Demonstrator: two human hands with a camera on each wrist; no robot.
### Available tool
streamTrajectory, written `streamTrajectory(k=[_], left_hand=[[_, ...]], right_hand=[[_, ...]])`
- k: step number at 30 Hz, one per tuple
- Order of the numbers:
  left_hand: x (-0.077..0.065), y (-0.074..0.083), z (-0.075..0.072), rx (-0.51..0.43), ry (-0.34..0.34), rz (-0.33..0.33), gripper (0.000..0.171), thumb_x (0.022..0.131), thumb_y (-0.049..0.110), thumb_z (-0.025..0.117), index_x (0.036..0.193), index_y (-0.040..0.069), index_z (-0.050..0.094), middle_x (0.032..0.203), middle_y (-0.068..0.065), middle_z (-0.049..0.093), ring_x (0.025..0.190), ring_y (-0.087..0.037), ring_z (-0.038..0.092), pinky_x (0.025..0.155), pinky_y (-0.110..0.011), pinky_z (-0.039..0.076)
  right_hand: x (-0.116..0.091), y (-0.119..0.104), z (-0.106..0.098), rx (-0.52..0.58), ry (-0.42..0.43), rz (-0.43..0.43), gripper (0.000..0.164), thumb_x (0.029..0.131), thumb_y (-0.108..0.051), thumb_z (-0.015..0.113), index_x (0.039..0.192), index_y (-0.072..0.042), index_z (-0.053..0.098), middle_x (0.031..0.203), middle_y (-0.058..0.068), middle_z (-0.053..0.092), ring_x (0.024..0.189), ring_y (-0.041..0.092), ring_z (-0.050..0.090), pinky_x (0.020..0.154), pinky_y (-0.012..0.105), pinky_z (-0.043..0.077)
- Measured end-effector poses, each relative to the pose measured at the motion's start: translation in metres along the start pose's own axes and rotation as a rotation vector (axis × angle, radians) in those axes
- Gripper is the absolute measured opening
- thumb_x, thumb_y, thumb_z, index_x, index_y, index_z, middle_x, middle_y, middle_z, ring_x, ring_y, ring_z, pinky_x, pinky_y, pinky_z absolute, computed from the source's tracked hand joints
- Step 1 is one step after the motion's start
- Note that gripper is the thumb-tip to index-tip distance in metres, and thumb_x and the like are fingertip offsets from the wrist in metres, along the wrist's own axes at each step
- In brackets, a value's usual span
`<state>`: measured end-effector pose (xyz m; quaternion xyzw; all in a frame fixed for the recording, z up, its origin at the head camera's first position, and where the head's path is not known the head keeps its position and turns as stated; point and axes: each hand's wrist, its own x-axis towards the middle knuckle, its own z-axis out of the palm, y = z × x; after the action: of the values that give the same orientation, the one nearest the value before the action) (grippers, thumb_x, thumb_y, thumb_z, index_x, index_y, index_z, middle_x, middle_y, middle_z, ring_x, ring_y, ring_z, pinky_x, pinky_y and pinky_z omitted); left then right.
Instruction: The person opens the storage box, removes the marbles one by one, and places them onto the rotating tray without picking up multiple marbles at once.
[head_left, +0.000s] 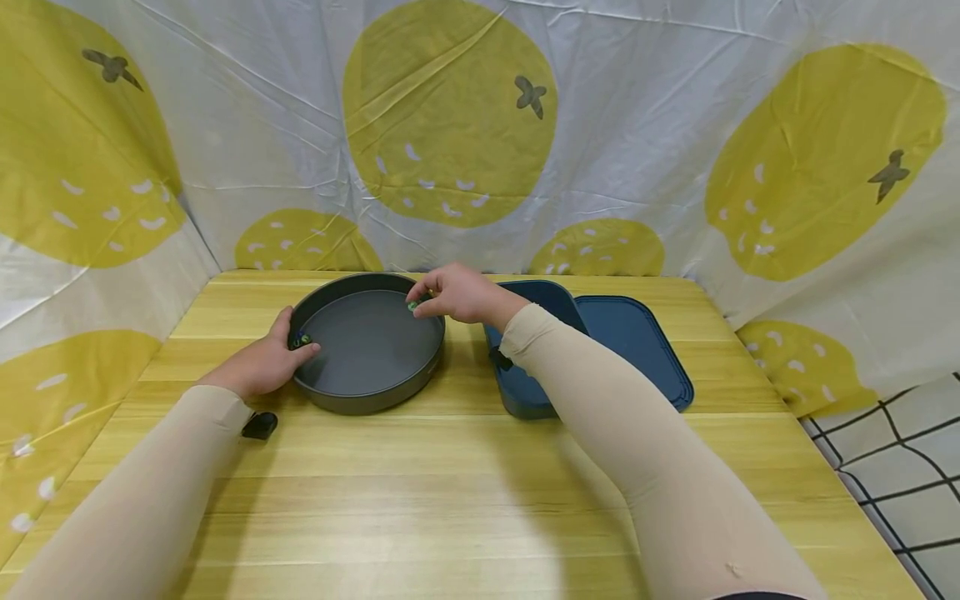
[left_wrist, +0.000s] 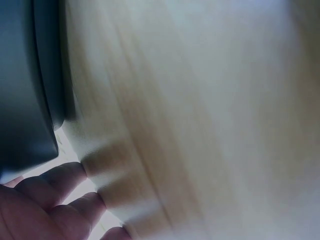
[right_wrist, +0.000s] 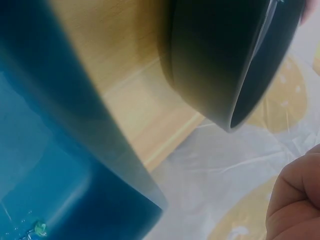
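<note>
A round dark grey baking pan (head_left: 367,350) stands at the left of the table. My left hand (head_left: 262,360) grips its left side, thumb over the rim and fingers outside along the wall. Inside the pan by that thumb lie a few small green marbles (head_left: 302,340). My right hand (head_left: 465,293) is over the pan's right rim and pinches a small green marble (head_left: 412,307) between thumb and fingertips. To the right stands an open blue box (head_left: 525,392), partly hidden under my right forearm. A small green glassy piece (right_wrist: 40,229) lies inside it in the right wrist view.
A flat blue lid (head_left: 633,346) lies at the right of the box, partly beneath it. Behind the wooden table (head_left: 360,500) hangs a white cloth (head_left: 637,125) with yellow fruit prints. A black wire grid (head_left: 900,475) stands past the table's right edge.
</note>
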<state>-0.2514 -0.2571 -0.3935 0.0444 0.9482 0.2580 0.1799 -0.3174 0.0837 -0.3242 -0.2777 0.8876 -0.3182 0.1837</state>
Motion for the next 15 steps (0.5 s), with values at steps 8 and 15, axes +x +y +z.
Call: streamTrajectory(k=[8,15], left_hand=[[0.0006,-0.0005,-0.0003,-0.001,0.002,-0.002,0.104,0.109,0.060,0.041,0.162,0.002,-0.027,0.169,-0.040,0.003,0.151,-0.064,0.020,0.121,-0.074,0.023],[0.0007,-0.0007,0.0005,0.002,0.002,-0.004,0.104,0.109,0.062,0.040,0.162,0.002,-0.027,0.168,-0.041,0.004,0.151,-0.064,0.021,0.121,-0.073,0.023]], right_hand=[[0.0020,-0.0025,0.0023,-0.028,-0.008,-0.019,0.030,0.102,-0.027,0.073,0.130,-0.020,0.076,0.140,0.000,0.068,0.094,0.014,0.055,0.084,0.033,0.046],[0.0053,-0.0048,0.0062,-0.050,-0.025,-0.034,0.028,0.102,-0.028,0.073,0.129,-0.021,0.076,0.131,-0.003,0.072,0.112,0.016,0.061,0.090,0.032,0.050]])
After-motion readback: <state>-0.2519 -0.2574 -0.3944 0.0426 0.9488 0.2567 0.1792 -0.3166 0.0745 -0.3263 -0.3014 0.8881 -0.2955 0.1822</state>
